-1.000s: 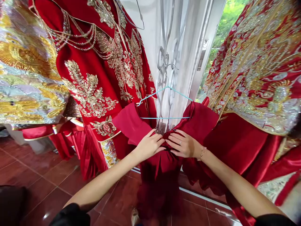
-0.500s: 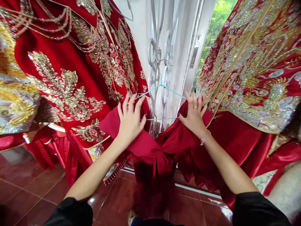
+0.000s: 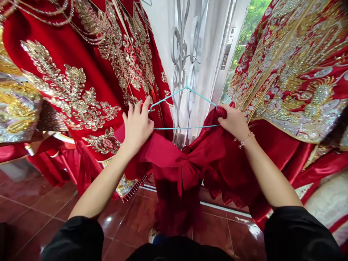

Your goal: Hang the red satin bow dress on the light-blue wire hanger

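Observation:
A plain dark red satin dress [image 3: 187, 163] with a bow at its front hangs on a thin light-blue wire hanger [image 3: 187, 127]. My left hand [image 3: 137, 125] lies on the dress's left shoulder by the hanger's left end, fingers stretched up and together, thumb pressing the cloth. My right hand [image 3: 233, 119] is closed round bunched red cloth at the hanger's right end. Both sleeves are black.
Red garments with heavy gold embroidery hang close on the left [image 3: 81, 72] and on the right [image 3: 293, 72]. Behind the hanger is a sheer white curtain [image 3: 195, 54] over a scrolled metal grille, with a window beside it. The floor is glossy red-brown tile [image 3: 32, 206].
My hands went from the bow at the dress's middle up to the two shoulders. Since half a second ago my right hand has closed on the cloth at the hanger's right end.

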The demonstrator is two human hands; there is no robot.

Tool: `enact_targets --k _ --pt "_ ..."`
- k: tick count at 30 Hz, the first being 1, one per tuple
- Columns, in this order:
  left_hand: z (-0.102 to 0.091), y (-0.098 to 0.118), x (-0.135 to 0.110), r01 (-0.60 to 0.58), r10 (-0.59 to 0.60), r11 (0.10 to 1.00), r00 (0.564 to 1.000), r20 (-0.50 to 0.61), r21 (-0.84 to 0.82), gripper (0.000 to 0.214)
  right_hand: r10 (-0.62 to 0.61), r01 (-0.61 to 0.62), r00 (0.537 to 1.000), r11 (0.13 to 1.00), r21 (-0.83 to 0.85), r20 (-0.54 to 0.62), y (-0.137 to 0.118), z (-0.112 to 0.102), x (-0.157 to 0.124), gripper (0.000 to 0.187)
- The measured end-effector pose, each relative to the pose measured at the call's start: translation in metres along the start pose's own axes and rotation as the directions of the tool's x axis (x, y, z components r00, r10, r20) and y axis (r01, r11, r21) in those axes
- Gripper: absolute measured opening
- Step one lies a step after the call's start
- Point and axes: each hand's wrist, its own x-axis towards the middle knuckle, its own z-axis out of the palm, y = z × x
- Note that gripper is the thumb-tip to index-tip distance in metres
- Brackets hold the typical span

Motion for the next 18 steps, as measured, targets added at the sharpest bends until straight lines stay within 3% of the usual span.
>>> enact_targets --k 6,18 --pt "-0.015 -0.014 0.006 -0.113 0.121 0.992 0.981 0.154 -0.059 0.067 -0.070 0.051 0.991 0.986 0.159 0.117 0.019 -0.010 0.005 0.063" --pt "-0.015 -0.018 0.006 -0.104 0.119 0.987 0.986 0.120 -0.124 0.058 -0.123 0.070 0.979 0.954 0.292 0.165 0.032 -0.009 0.009 0.068"
